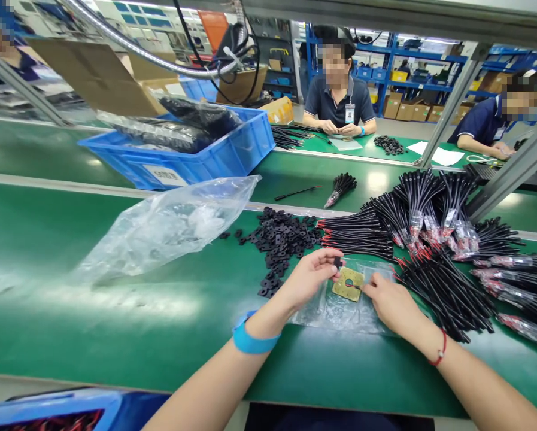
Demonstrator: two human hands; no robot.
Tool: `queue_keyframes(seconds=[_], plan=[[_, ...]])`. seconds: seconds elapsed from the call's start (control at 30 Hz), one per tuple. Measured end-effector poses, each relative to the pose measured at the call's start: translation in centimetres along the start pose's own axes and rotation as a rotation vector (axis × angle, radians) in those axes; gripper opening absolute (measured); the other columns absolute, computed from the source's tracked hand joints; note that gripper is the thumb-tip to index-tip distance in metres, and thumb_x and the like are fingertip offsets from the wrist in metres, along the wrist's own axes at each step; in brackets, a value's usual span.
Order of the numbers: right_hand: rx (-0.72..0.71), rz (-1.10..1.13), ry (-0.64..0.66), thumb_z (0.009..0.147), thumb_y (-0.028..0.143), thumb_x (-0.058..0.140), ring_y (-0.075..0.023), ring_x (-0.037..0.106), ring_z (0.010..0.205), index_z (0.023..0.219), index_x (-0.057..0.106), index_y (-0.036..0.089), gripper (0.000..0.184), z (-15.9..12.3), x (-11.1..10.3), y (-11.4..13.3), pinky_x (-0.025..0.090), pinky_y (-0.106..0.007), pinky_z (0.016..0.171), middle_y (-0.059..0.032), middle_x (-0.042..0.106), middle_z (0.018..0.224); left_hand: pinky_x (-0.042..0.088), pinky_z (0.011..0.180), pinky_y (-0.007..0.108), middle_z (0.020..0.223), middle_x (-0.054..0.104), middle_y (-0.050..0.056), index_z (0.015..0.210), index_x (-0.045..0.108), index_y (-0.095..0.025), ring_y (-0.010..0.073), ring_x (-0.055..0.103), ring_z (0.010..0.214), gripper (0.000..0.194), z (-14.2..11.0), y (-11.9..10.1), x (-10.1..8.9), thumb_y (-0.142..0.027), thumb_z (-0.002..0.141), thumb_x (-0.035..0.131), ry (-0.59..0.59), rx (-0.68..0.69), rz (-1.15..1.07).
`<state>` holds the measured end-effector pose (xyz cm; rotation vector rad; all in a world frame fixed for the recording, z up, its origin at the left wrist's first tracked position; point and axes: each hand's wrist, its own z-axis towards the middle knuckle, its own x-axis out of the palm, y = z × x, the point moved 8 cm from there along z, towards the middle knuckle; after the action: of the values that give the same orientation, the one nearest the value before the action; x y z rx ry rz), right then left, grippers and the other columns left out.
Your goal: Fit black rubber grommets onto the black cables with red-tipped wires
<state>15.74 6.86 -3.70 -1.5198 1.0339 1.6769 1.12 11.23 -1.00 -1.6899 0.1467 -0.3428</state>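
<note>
My left hand (311, 278) pinches a small black rubber part (337, 262) between finger and thumb, just above a tan square pad with a round hole (348, 284). My right hand (391, 305) comes in from the right, its fingertips at the pad's right edge, seemingly gripping a thin dark wire (353, 286) that lies across the pad. The pad rests on a clear plastic sheet (340, 314). A heap of black rubber washers (279, 239) lies left of my hands. Bundles of black cables with red tips (448, 293) fan out to the right.
A crumpled clear plastic bag (164, 230) lies on the green bench mat. Behind it stands a blue crate (173, 152) of bagged black parts. Two seated co-workers (337, 99) work across the bench, among metal posts. A blue bin (52, 410) sits below the near edge.
</note>
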Motion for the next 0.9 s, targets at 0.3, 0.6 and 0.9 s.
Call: queue_keyframes(seconds=[0.3,0.6,0.9], plan=[[0.109,0.650,-0.282,0.090,0.021,0.042,-0.0173,0.064,0.083,0.108,0.064,0.019,0.029,-0.8,-4.8,-3.7,0.051,-0.033,0.080,-0.0050,0.069,0.090,0.047,0.066,0.025,0.076,0.055,-0.001,0.094,0.059,-0.015,0.0112,0.054,0.069,0.025,2.1,0.1,2.3,-0.016,0.070,0.062,-0.007,0.125,0.106],[0.052,0.399,-0.285,0.091,0.018,0.039,-0.0196,0.063,0.092,0.111,0.064,0.021,0.032,-1.3,-4.0,-2.2,0.051,-0.035,0.085,-0.0068,0.068,0.098,0.048,0.076,0.030,0.086,0.059,0.003,0.099,0.059,-0.017,0.0151,0.055,0.080,0.023,1.5,0.9,1.9,-0.018,0.076,0.058,-0.024,0.174,0.310],[-0.014,0.331,-0.372,0.092,0.016,0.038,-0.0190,0.062,0.081,0.110,0.061,0.020,0.029,-1.2,-4.2,-0.8,0.052,-0.034,0.079,-0.0066,0.064,0.085,0.049,0.079,0.035,0.092,0.062,0.006,0.104,0.065,-0.018,0.0177,0.059,0.083,0.026,0.2,0.8,3.2,-0.017,0.079,0.055,0.079,0.158,0.370]])
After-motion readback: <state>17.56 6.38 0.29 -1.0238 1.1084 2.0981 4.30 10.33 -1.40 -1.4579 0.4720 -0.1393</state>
